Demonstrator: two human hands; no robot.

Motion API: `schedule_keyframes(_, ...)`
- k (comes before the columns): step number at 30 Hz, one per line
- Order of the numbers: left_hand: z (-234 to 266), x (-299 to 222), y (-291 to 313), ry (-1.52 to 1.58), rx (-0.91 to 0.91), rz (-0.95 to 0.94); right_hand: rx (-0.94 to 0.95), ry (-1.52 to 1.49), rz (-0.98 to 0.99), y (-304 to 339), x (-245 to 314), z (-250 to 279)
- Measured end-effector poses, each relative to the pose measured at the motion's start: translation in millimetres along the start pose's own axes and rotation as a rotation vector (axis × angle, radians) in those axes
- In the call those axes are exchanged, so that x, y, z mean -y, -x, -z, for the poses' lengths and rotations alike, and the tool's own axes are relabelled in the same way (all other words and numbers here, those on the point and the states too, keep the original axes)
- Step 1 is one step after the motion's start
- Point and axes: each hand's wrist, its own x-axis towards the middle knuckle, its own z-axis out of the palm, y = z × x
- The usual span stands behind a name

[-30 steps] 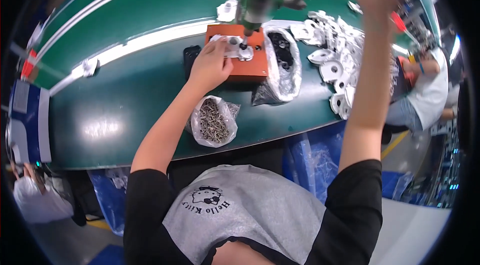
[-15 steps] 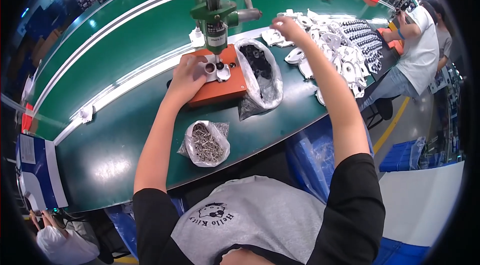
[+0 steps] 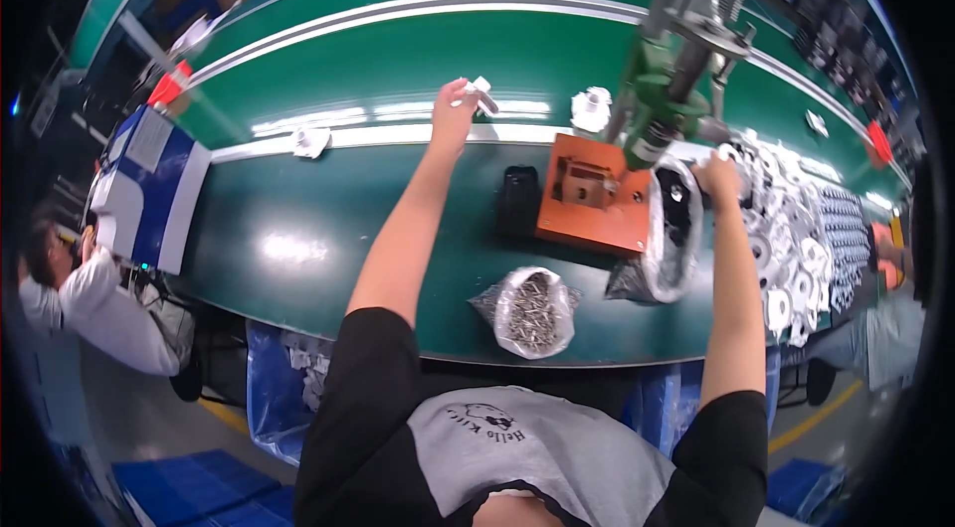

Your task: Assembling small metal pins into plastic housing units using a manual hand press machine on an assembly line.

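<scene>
Over the green belt, left of the press, my left hand (image 3: 455, 109) is closed on a white plastic part (image 3: 481, 89) by its edge. The orange fixture block (image 3: 594, 219) sits below the green press (image 3: 657, 109), and its metal seat (image 3: 587, 185) holds no white part. My right hand (image 3: 719, 179) reaches to the near-left edge of a heap of white plastic parts (image 3: 781, 239), beside an open bag of black parts (image 3: 676, 219). Its fingers curl in, but what lies between them is hidden and blurred.
A bag of screws (image 3: 534, 313) stands near the table's front edge. Left of the fixture is a black block (image 3: 518, 199). White parts (image 3: 591, 109) sit along the belt's rail. A blue-and-white machine (image 3: 149, 194) is at the left. Co-workers sit at both sides.
My left hand has left the fixture and moved left over the belt with the white part. The right hand has come down beside the heap. The view has turned left.
</scene>
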Motion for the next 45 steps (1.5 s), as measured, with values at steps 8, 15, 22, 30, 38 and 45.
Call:
schedule_keyframes(8, 107.2, 51.2, -31.7, -0.88, -0.156, -0.443, 0.004, -0.202, 0.161, -16.4, -33.4, -15.5)
schedule_keyframes(15, 257.2, 29.9, -59.9, -1.897, -0.074, -0.146, -0.338, -0.615, 0.438, 35.3, -87.9, -2.9)
schedule_keyframes(22, 323.2, 44.1, -68.7, -1.489, -0.309, 0.159, 0.319, -1.688, 0.016, 156.5, -63.7, 21.8)
schedule_keyframes(30, 267.5, 5.6, -26.1, -0.806, -0.146, 0.044, 0.374, -1.994, 0.245, 221.0, -38.3, 31.4)
schedule_keyframes(38, 10.2, -98.7, 207.5, -0.187, 0.463, -0.065, 0.228, -1.734, 0.669, 273.6, 64.4, 59.7)
schedule_keyframes(45, -37.2, -94.4, 279.7, 0.063, 0.521, -0.15, 0.208, -1.56, 0.778, 316.8, 73.8, 68.6)
